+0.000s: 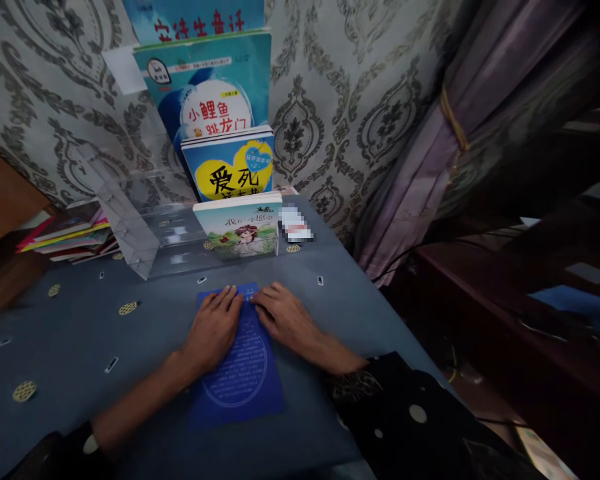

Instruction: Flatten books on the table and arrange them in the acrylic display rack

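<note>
A dark blue booklet (250,393) lies on the table in front of me, with pale print and a thin circle outline on its face. My left hand (215,327) rests palm down on its upper left part, fingers stretched out. At the upper right edge is my right hand (285,317), its slightly bent fingers resting on the booklet's corner and the table beside it. Both hands touch the booklet, and neither is seen lifting it. The hands cover part of the print near the top.
Behind the booklet, a clear tiered stand (140,247) holds several picture books, with a green-and-white book (245,230) in front. A stack of books (75,233) sits at left. The blue tablecloth (160,333) ends at right, near a tied purple curtain (410,167).
</note>
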The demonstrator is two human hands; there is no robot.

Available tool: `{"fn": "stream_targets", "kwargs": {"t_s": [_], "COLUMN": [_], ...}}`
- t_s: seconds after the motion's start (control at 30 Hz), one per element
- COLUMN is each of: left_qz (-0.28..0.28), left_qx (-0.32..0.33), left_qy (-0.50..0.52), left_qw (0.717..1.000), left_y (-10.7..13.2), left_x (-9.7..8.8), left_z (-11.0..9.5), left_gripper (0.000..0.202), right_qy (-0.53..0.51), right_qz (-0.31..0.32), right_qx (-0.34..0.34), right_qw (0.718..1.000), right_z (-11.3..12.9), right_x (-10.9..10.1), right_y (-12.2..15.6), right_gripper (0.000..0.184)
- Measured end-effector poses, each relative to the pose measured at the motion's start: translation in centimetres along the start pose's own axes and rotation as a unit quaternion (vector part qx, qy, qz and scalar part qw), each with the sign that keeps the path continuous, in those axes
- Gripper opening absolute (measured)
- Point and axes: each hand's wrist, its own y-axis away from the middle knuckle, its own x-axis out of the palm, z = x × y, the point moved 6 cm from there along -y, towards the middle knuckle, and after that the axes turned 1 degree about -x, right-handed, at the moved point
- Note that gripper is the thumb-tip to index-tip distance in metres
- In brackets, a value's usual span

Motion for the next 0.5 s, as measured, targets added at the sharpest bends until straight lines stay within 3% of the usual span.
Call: {"fn": "stream_targets", "kwargs": {"t_s": [0.27,0.5], "left_qz": [-0.062,-0.033], "left_qx": [0.064,0.064], "left_qy": [0.167,0.22], "left_qw": [0.982,0.973], "left_y": [-2.0,-2.7], "left_x": [-0.1,0.0], "left_z": [0.3,0.9], "left_gripper": [0.05,0.057], "right_qy": [-0.043,-0.073], "right_qz": [-0.001,-0.014], "right_qx": [-0.004,0.01], "right_qw": [0.999,0.997], "right_z": [-0.1,-0.9], "right_x": [-0.3,-0.4], "right_y": [0.0,-0.2], "right_gripper": [0.014,0.016]}}
